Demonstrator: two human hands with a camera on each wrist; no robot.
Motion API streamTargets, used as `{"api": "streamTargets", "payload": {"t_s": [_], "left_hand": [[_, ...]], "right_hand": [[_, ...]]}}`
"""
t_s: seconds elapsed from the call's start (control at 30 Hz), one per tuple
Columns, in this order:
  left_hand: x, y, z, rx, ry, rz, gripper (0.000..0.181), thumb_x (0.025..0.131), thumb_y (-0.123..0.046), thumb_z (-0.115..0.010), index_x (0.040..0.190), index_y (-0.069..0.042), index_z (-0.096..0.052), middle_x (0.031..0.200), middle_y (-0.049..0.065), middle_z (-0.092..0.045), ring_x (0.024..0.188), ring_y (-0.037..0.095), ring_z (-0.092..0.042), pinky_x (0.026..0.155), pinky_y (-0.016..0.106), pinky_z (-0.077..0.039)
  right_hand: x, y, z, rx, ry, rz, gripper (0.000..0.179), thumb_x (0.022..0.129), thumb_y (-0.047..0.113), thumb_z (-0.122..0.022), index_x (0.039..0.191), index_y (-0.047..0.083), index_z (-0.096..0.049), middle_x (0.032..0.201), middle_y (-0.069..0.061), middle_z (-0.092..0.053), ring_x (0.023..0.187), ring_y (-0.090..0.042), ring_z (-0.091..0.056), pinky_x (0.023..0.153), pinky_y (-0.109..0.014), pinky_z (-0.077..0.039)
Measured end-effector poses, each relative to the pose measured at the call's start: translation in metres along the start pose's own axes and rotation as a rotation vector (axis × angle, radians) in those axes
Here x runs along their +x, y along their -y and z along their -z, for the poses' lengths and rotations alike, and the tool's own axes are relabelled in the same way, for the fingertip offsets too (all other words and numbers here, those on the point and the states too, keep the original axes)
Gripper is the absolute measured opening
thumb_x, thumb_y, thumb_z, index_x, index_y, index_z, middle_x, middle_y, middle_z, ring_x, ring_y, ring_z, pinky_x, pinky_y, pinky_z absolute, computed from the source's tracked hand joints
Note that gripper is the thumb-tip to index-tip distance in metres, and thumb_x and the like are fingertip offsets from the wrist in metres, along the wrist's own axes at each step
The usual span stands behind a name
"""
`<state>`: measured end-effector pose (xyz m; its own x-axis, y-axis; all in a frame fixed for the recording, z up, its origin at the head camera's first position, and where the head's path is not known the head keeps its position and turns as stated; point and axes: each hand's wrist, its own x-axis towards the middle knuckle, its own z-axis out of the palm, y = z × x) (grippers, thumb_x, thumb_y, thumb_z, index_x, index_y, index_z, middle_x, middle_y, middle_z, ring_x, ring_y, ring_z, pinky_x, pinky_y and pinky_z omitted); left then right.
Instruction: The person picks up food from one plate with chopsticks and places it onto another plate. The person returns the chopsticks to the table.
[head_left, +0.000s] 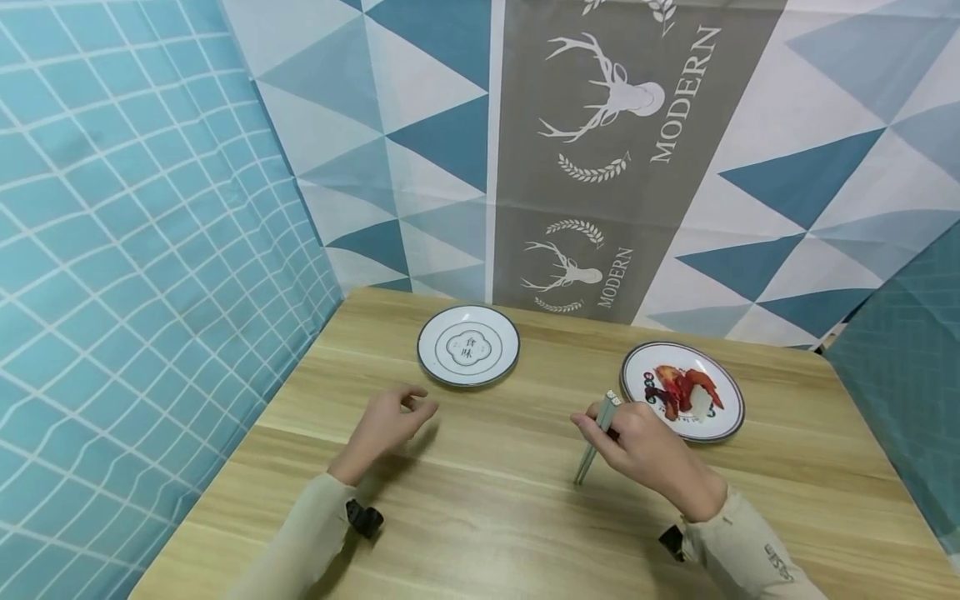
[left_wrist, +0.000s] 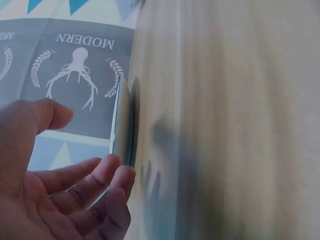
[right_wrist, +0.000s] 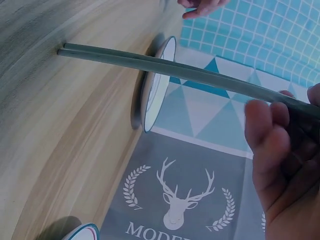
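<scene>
Grey-green chopsticks (head_left: pixel 595 442) are held in my right hand (head_left: pixel 651 450), their tips pointing down at the table in the head view. In the right wrist view the two chopsticks (right_wrist: pixel 165 68) lie close together, gripped by the fingers. Just behind that hand is an oval plate (head_left: pixel 731 417) bearing red and pale food pieces (head_left: pixel 684 392). My left hand (head_left: pixel 386 423) hovers over the table, fingers loosely bent, with nothing in it. Nearest to it stands a round white plate (head_left: pixel 498 333) with dark characters at its centre; the plate's edge (left_wrist: pixel 121 120) shows past the fingertips in the left wrist view.
The wooden table (head_left: pixel 480 517) meets a patterned cloth backdrop (head_left: pixel 442 150) along its far edge. A blue grid cloth (head_left: pixel 135 250) hangs at the left, and a teal cloth (head_left: pixel 915 375) at the right. Black wrist straps (head_left: pixel 365 518) sit at both sleeves.
</scene>
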<state>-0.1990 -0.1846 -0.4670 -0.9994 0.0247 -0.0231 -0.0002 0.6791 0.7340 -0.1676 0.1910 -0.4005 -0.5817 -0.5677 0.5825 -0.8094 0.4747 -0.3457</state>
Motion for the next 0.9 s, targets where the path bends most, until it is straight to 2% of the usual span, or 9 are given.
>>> {"api": "streamTargets", "payload": {"t_s": [0.07,0.13,0.3,0.37,0.53,0.67,0.9], "left_hand": [[0.008,0.0,-0.001,-0.07,0.025,0.053,0.044,0.098,-0.037,-0.067,0.126,-0.003,-0.068,0.096,0.009,-0.075,0.07,0.017,-0.069,0.065,0.03,-0.058],[0.016,0.002,-0.003,-0.188,0.069,0.13,0.042,0.099,-0.035,-0.066,0.124,-0.002,-0.068,0.094,0.009,-0.075,0.065,0.018,-0.068,0.058,0.026,-0.054],[0.034,0.01,-0.008,-0.512,0.179,0.31,0.041,0.101,-0.034,-0.063,0.117,0.002,-0.069,0.094,0.01,-0.073,0.065,0.016,-0.069,0.055,0.024,-0.055],[0.039,0.013,-0.009,-0.583,0.207,0.344,0.042,0.102,-0.035,-0.061,0.119,0.004,-0.067,0.095,0.011,-0.073,0.066,0.016,-0.071,0.056,0.024,-0.058],[0.049,0.013,-0.014,-0.646,0.225,0.363,0.043,0.103,-0.033,-0.061,0.124,0.005,-0.065,0.098,0.013,-0.073,0.069,0.017,-0.073,0.062,0.027,-0.063],[0.059,0.013,-0.019,-0.674,0.198,0.395,0.039,0.103,-0.03,-0.061,0.117,0.006,-0.067,0.092,0.013,-0.074,0.069,0.018,-0.075,0.061,0.027,-0.064],[0.07,0.014,-0.024,-0.732,0.173,0.477,0.034,0.104,-0.026,-0.059,0.113,0.005,-0.069,0.088,0.013,-0.077,0.07,0.019,-0.076,0.066,0.029,-0.066]], "right_hand": [[-0.001,-0.001,0.001,-0.014,0.011,-0.013,0.046,0.097,0.008,-0.069,0.065,0.024,-0.041,0.063,0.019,-0.028,0.056,0.011,-0.025,0.049,-0.006,-0.032],[-0.001,-0.002,0.001,-0.032,0.01,-0.014,0.049,0.097,0.01,-0.069,0.062,0.023,-0.038,0.062,0.02,-0.026,0.056,0.011,-0.023,0.049,-0.006,-0.031],[-0.003,-0.003,0.002,-0.038,0.01,-0.014,0.059,0.097,0.015,-0.071,0.055,0.022,-0.03,0.06,0.022,-0.02,0.056,0.012,-0.016,0.046,-0.005,-0.023],[-0.003,-0.003,0.002,-0.031,0.015,-0.02,0.06,0.097,0.015,-0.071,0.055,0.022,-0.029,0.061,0.022,-0.018,0.056,0.013,-0.013,0.047,-0.004,-0.019],[-0.003,-0.002,0.003,-0.019,0.02,-0.025,0.059,0.097,0.014,-0.071,0.056,0.021,-0.03,0.062,0.022,-0.018,0.058,0.013,-0.013,0.048,-0.005,-0.017],[-0.002,-0.002,0.003,-0.024,0.027,-0.036,0.06,0.097,0.015,-0.071,0.055,0.021,-0.028,0.063,0.024,-0.016,0.058,0.013,-0.012,0.048,-0.004,-0.016],[-0.002,-0.003,0.002,-0.019,0.027,0.013,0.056,0.096,0.011,-0.071,0.057,0.022,-0.032,0.059,0.021,-0.018,0.056,0.014,-0.011,0.046,-0.005,-0.015]]}}
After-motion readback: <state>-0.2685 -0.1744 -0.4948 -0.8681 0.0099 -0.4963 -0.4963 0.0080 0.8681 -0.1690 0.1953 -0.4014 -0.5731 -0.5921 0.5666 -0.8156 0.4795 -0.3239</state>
